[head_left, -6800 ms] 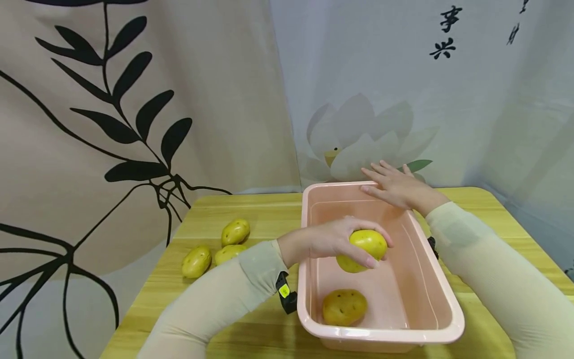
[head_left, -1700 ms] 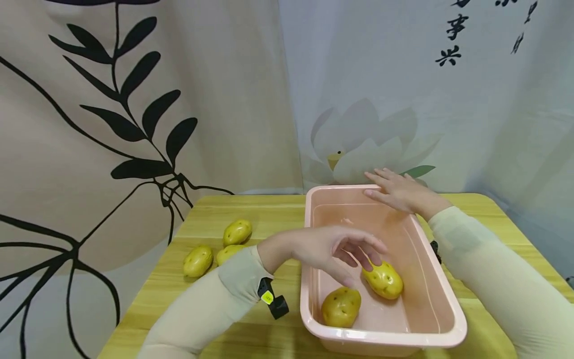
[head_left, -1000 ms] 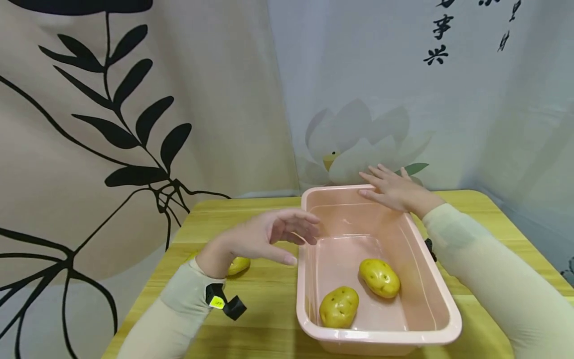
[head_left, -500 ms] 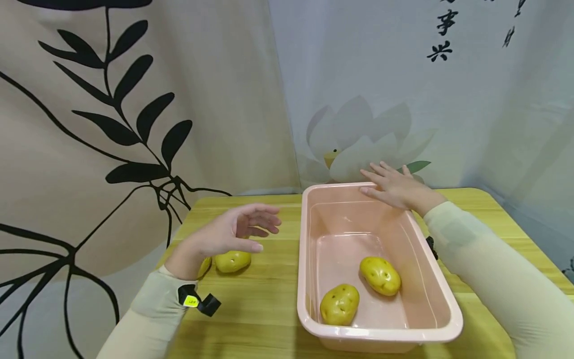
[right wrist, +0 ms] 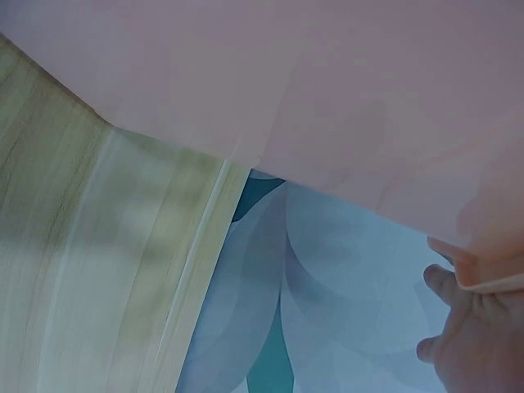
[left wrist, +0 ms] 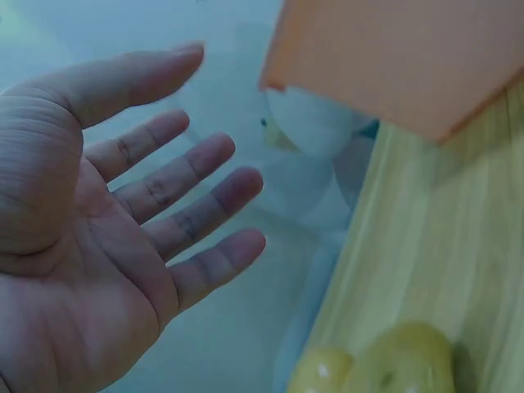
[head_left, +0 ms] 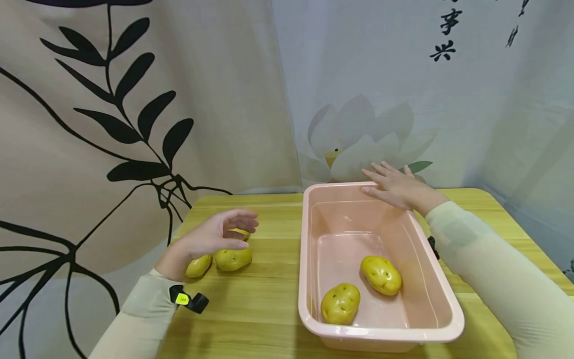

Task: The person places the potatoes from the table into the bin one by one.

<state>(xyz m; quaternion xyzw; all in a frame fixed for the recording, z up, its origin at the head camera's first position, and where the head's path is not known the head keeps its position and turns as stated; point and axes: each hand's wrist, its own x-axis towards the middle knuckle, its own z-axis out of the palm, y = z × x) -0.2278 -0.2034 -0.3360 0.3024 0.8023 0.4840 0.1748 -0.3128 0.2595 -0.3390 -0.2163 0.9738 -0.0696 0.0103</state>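
My left hand [head_left: 211, 238] hovers at the table's left, thumb and fingers spread around nothing. Close under it lie yellow potatoes: one at the left [head_left: 197, 267], one nearer the middle [head_left: 234, 259], and a third [head_left: 242, 233] mostly hidden behind the fingers. In the left wrist view, the bare palm [left wrist: 90, 246] faces the camera, with potatoes [left wrist: 405, 364] low at the right. My right hand [head_left: 396, 189] rests on the far right corner of a pink plastic tub [head_left: 381, 334], fingers extended past the rim. Inside the tub are two potatoes, one front left [head_left: 340, 304], another [head_left: 381, 275] right of it.
The tub stands on a wooden table [head_left: 269, 299], right of the loose potatoes. Behind the table's far edge hangs a printed curtain [head_left: 233, 99]. In the right wrist view the tub's outer wall [right wrist: 246, 74] fills the upper part.
The left hand carried a potato over the tub; that potato now lies inside. The hand has since moved left, out of the tub, to the loose potatoes. The right hand stays at the rim.
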